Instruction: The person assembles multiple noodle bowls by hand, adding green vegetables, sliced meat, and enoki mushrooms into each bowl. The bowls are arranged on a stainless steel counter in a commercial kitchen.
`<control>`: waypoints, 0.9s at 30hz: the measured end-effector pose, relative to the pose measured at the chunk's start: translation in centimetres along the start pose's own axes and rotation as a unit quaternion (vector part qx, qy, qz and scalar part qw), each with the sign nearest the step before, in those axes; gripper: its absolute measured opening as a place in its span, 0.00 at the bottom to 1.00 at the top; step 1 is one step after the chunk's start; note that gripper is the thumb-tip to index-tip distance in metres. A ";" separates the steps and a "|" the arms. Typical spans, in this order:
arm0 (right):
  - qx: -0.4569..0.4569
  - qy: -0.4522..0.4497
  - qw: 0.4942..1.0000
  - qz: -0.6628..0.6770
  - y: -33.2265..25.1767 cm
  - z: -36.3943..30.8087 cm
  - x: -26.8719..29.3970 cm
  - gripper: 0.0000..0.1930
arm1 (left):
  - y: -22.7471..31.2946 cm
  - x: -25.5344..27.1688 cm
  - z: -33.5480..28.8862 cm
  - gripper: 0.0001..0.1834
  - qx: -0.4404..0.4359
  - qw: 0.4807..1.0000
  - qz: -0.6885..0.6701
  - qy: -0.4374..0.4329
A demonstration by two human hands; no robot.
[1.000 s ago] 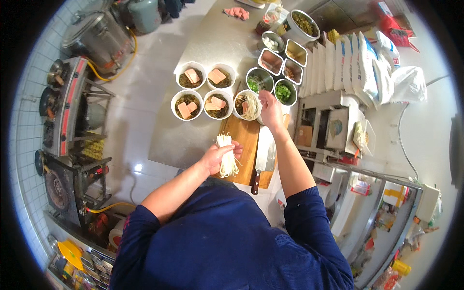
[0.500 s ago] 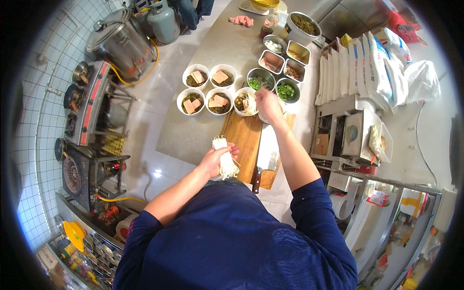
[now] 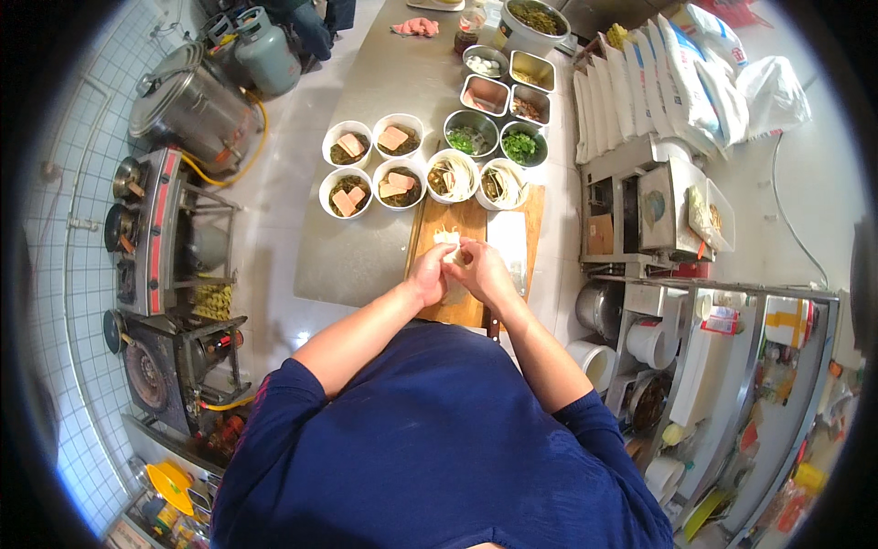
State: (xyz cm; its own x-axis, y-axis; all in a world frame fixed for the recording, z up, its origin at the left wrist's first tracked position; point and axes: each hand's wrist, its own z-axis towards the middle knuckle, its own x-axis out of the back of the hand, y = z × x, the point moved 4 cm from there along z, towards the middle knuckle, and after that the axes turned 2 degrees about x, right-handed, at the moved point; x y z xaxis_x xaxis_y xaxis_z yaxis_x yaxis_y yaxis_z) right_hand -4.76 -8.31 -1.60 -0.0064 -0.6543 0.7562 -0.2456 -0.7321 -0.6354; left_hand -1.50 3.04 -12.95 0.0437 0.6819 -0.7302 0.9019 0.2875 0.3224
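My left hand point(image 3: 430, 273) and my right hand point(image 3: 480, 268) meet over a wooden cutting board point(image 3: 467, 224), both gripping a pale bundle of noodles point(image 3: 449, 240) that sticks out above the fingers. A cleaver point(image 3: 509, 245) lies flat on the board just right of my right hand. Beyond the board stand several white bowls; two of them point(image 3: 453, 176) hold noodles, and others point(image 3: 394, 137) hold pinkish slices over dark greens.
Steel tubs point(image 3: 486, 93) with greens and toppings sit farther back on the steel counter point(image 3: 357, 247). Gas burners point(image 3: 146, 229), a large steel pot point(image 3: 183, 110) and a gas cylinder point(image 3: 265, 59) are at left. White sacks point(image 3: 658, 73) and shelving are at right.
My right hand has come back from the noodle bowl beyond the board and joined my left hand on the noodle bundle. The view has shifted slightly.
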 end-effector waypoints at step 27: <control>-0.183 0.060 0.919 0.343 3.8 -3.3 0.9 0.12 | 1.6 -0.2 -1.7 0.16 0.002 0.984 0.031 -0.175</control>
State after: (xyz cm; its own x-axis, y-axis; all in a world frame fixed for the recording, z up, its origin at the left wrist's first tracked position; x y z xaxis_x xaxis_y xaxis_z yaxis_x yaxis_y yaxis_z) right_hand -8.95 -11.09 -2.81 -0.3826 -0.8966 0.2231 -0.4535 -0.0282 -0.8908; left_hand -0.81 4.51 -11.23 0.2428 0.4250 -0.8720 0.8944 0.2498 0.3709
